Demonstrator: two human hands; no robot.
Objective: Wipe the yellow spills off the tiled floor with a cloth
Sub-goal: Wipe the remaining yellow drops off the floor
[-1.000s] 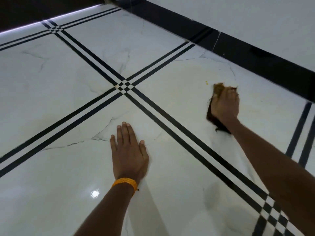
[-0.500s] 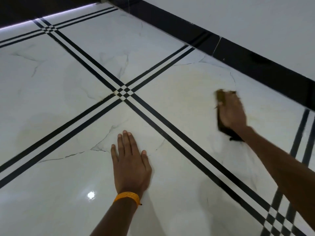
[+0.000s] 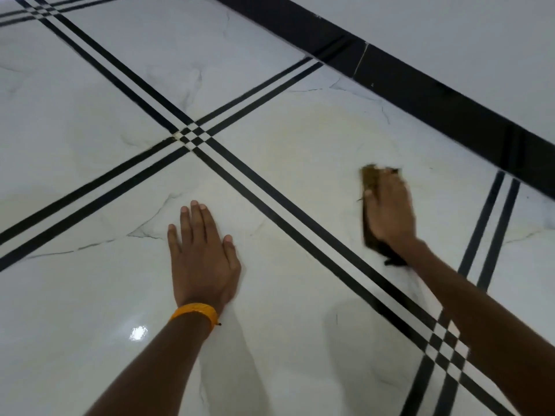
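My right hand (image 3: 390, 210) presses flat on a dark brown cloth (image 3: 370, 180) on the white marble-look tiled floor (image 3: 90, 295), right of the diagonal black stripes. The cloth's front end is stained yellowish and sticks out past my fingertips; its dark tail shows by my wrist. A faint yellow smear (image 3: 324, 130) tints the tile beyond the cloth. My left hand (image 3: 202, 253) lies flat on the floor, palm down, fingers spread, holding nothing; an orange band circles its wrist.
Pairs of black stripes (image 3: 270, 211) cross the floor in a grid, with one crossing ahead of my left hand and another at lower right. A black skirting (image 3: 420, 94) runs under the white wall (image 3: 465, 34) at upper right.
My right hand slid the cloth toward me and slightly right. The small yellow spot seen a second ago near the cloth is gone. My left hand stayed planted.
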